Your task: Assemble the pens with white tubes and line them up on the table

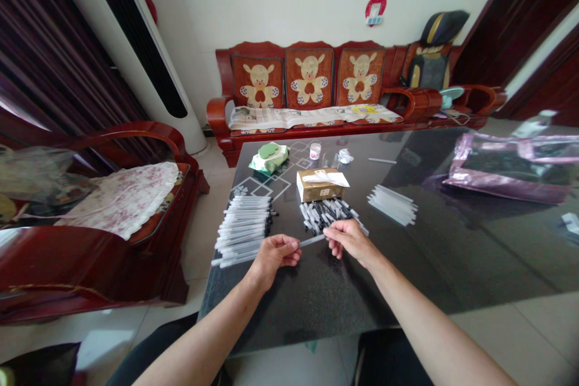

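Above the near part of the dark table (316,307), my left hand (277,254) and my right hand (350,240) pinch opposite ends of one translucent pen (312,240). Its ends are covered by my fingers. To the left lies a stacked row of whitish pens (244,223) with dark ends toward the right. Just beyond my hands is a loose heap of short black and white pen parts (328,212). On the right sits a pile of clear, pale pen barrels (392,204).
Behind the heap stands a gold tissue box (316,192). Farther back are a green wipes pack (270,158), a small white cup (315,151), a crumpled tissue (345,156) and a single thin tube (382,161). A purple-edged plastic bag (502,187) lies at the right.
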A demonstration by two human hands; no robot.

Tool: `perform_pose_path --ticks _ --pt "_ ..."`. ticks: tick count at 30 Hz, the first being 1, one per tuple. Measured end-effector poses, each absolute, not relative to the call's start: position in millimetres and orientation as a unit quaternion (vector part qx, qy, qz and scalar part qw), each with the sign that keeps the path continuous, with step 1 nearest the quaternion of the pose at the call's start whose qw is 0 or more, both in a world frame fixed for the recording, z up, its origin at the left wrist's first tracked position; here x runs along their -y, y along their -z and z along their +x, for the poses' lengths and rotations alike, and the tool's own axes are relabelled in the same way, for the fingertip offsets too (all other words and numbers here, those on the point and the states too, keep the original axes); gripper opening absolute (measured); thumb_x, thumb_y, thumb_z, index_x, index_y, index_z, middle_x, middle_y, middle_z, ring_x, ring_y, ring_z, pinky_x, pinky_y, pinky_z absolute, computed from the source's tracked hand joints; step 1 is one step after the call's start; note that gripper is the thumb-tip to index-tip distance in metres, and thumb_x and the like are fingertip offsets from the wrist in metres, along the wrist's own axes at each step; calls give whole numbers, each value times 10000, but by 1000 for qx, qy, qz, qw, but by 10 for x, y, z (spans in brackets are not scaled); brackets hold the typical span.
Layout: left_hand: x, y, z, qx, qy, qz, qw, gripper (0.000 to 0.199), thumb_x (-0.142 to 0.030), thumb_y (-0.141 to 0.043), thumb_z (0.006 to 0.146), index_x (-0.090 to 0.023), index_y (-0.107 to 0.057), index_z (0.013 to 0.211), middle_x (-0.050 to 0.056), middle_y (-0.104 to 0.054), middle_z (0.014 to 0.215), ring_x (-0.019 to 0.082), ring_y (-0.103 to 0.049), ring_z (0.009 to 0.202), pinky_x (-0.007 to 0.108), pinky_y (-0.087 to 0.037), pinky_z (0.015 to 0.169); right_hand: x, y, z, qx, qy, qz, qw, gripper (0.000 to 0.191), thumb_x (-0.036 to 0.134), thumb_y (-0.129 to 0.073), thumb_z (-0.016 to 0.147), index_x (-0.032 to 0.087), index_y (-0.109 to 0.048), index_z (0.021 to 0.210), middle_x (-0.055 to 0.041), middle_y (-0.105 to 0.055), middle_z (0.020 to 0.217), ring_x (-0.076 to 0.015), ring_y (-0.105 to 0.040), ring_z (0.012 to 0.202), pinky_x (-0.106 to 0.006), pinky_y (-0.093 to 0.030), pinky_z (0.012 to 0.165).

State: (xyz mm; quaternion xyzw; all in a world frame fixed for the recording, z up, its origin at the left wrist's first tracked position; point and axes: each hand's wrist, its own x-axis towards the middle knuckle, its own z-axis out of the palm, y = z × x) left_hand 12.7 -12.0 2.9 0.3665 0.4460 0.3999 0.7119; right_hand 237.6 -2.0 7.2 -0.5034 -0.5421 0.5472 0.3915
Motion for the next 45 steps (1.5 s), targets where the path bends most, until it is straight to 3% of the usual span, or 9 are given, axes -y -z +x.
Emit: perform_pose_path --ticks 5,13,17,25,31,38,43,45 --pt "124 -40 124 -446 -400 367 712 306 -319 -784 614 -89 -651 767 76 -676 670 94 -591 517 196 -494 505 -2 -32 2395 539 -530 -536 376 441 558 -561 758 132 -591 650 -16 -588 496 -94 -529 354 -173 -375 292" --pt "111 -47 119 -454 -403 359 709 290 -300 -779 622 -87 -650 770 76 -675 666 91 -586 512 194 -492 502 7 -111 2456 535 -579 -463 405 329 397 -670 720 118 -619 888 -50 -664 677 -167 -649 548 -279 -529 479" --pt "122 -38 121 -454 -400 362 709 284 -293 -774 630 -85 -646 775 77 -675 670 91 -586 513 193 -494 499 15 -106 2444 543 -577 -453 408 291 371 -669 719 112 -610 839 -51 -659 667 -167 -646 545 -280 -528 476" --pt "120 -26 123 -448 -398 365 713 279 -290 -768 640 -83 -645 781 77 -673 672 92 -590 521 190 -494 504 14 -97 2404 551 -558 -493 377 380 494 -551 798 124 -568 714 -35 -624 575 -130 -600 443 -216 -463 376" --pt "123 -36 121 -451 -401 364 710 281 -291 -762 644 -80 -640 782 77 -672 673 88 -587 519 186 -492 502 7 -109 2444 545 -580 -466 386 319 408 -632 758 115 -590 878 -38 -651 652 -152 -640 525 -250 -514 453" --pt "114 -14 118 -449 -401 363 712 280 -289 -761 646 -80 -639 788 80 -673 677 91 -587 521 191 -494 505 11 -93 2426 557 -565 -488 363 358 472 -556 800 119 -572 741 -39 -632 600 -129 -608 464 -212 -473 392" --pt "108 -3 116 -447 -403 365 711 280 -297 -753 654 -81 -641 793 80 -673 676 94 -591 526 193 -493 508 9 -107 2431 549 -580 -463 383 329 416 -625 760 115 -592 889 -44 -655 677 -151 -644 545 -256 -526 473" --pt "110 -3 115 -447 -402 367 710 284 -301 -755 650 -81 -642 790 80 -673 673 96 -594 525 194 -491 506 7 -96 2432 557 -576 -462 380 312 405 -635 752 114 -594 857 -41 -652 662 -150 -641 536 -254 -523 468"
